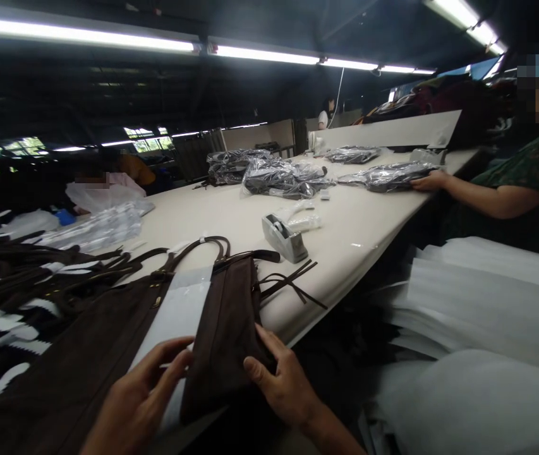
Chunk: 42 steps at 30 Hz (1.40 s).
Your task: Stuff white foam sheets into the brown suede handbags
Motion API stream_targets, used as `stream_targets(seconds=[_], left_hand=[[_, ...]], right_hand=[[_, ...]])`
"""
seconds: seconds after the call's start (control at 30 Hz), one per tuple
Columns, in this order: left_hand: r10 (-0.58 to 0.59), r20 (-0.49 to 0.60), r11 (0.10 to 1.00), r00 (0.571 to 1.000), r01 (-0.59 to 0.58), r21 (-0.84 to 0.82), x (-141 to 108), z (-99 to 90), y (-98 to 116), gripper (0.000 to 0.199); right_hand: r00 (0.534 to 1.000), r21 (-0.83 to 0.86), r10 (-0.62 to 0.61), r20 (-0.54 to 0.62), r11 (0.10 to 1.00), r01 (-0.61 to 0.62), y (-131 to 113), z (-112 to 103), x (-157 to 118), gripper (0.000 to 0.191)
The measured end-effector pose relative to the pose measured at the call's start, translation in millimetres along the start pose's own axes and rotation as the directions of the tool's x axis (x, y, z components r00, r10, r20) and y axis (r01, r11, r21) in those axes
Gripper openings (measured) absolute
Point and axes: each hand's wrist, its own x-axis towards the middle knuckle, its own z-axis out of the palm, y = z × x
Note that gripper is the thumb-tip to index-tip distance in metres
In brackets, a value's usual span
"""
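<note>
Hands [212, 379] on dark bag [224, 309], pale table [345, 227], dim workshop, tube lights [269, 55]

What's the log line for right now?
left hand: at white strip; right hand: on dark brown bag; tape dispenser: on table; wrapped bundles: farther back

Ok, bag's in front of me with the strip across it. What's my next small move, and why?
I'd probably smooth the white strip flat with the left hand, keeping the right as a steady: the left fingers are already at the strip's edge, and the right hand is at the side of the dark brown bag.
</note>
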Motion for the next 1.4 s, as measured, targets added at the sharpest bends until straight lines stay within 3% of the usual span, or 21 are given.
stream_targets(seconds=[0.03,0.13,0.23,0.3,0.43,0.53,0.6,0.7,0.83,0.93,1.03,1.13,1.3,1.4], left_hand=[[-0.028,0.094,0.998,0.995,0.033,-0.056,10.5,11.7,22.5,0.051],[-0.062,0.135,0.997,0.989,0.055,0.052,41.9,41.7,80.0,0.057],[-0.084,0.256,0.979,0.963,0.032,0.202,63.6,55.5,103.1,0.04],[-0.094,0.325,0.968,0.941,0.01,0.25,71.2,57.1,101.9,0.033],[-0.105,0.339,0.957,0.935,0.002,0.292,74.8,56.0,92.0,0.04],[-0.07,0.335,0.964,0.94,-0.023,0.265,74.7,55.1,91.0,0.055],[-0.054,0.333,0.967,0.941,-0.034,0.254,76.9,50.6,93.0,0.054],[-0.06,0.269,0.96,0.961,-0.018,0.28,82.5,37.3,99.3,0.049],[-0.052,0.159,0.899,0.986,-0.023,0.438,85.5,25.3,113.2,0.048],[0.03,0.143,0.851,0.989,-0.1,0.515,81.8,28.7,121.5,0.044],[0.075,0.151,0.82,0.986,-0.147,0.553,74.1,38.5,123.2,0.041],[0.085,0.193,0.813,0.978,-0.18,0.553,62.6,50.1,118.2,0.04],[0.07,0.24,0.88,0.968,-0.173,0.442,39.5,62.5,100.2,0.053],[0.032,0.216,0.945,0.976,-0.1,0.31,26.4,66.2,91.5,0.06]], right_hand=[[0.999,0.006,-0.016,0.03,1.0,0.015,-6.9,-4.7,0.2,0.058],[0.994,-0.044,-0.073,0.085,0.996,0.077,-24.8,-14.1,-1.6,0.052],[0.991,-0.012,-0.077,0.105,0.997,0.079,-26.5,-20.7,-1.6,0.048],[0.998,0.168,-0.014,0.059,0.986,0.004,-16.7,-24.9,4.2,0.05],[0.988,0.527,0.133,-0.084,0.847,-0.07,10.5,-22.9,24.7,0.065],[0.99,0.532,0.128,-0.06,0.843,-0.077,18.2,-11.3,32.9,0.061],[0.99,0.555,0.138,0.012,0.823,-0.121,15.5,-5.8,33.8,0.056],[0.981,0.741,0.186,0.048,0.653,-0.16,6.2,-6.1,40.7,0.046],[0.953,0.916,0.298,-0.061,0.395,-0.065,-1.9,-2.5,77.8,0.025],[0.945,0.946,0.32,0.069,0.279,-0.163,2.5,16.5,116.0,0.015],[0.922,0.923,0.359,0.147,0.286,-0.258,14.1,37.3,144.4,0.016],[0.909,0.903,0.379,0.174,0.306,-0.301,25.0,43.6,155.9,0.018],[0.899,0.881,0.354,0.256,0.298,-0.368,33.2,25.5,156.7,0.018],[0.888,0.881,0.356,0.29,0.262,-0.393,35.5,15.4,160.2,0.019]])
